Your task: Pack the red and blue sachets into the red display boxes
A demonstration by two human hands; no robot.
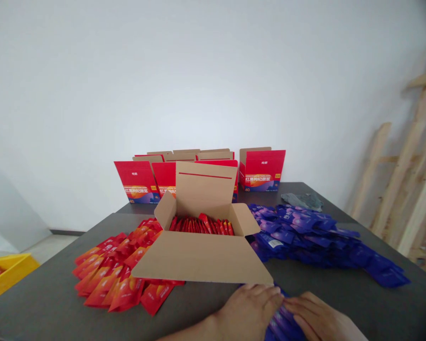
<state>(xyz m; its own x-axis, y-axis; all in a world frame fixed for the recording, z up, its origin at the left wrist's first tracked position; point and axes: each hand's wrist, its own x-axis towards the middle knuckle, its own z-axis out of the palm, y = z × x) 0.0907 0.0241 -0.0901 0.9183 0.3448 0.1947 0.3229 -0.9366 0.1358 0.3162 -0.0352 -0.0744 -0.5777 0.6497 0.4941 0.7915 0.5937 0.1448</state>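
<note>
An open cardboard box [202, 258] stands at the table's middle with its flaps spread and red sachets [202, 225] packed upright inside. In front of it, my left hand [250, 310] and my right hand [317, 315] are closed around a bunch of blue sachets [284, 322] from both sides. The box's front flap lies just above my left hand. Left of the box is a heap of red sachets [117, 270]. To the right is a spread heap of blue sachets [305, 234].
Several open red boxes [262, 170] stand along the back of the dark table [71, 265]. A crumpled grey plastic bag [303, 201] lies at the back right. At the left is a yellow crate [10, 274]; wooden frames [412, 166] lean on the right wall.
</note>
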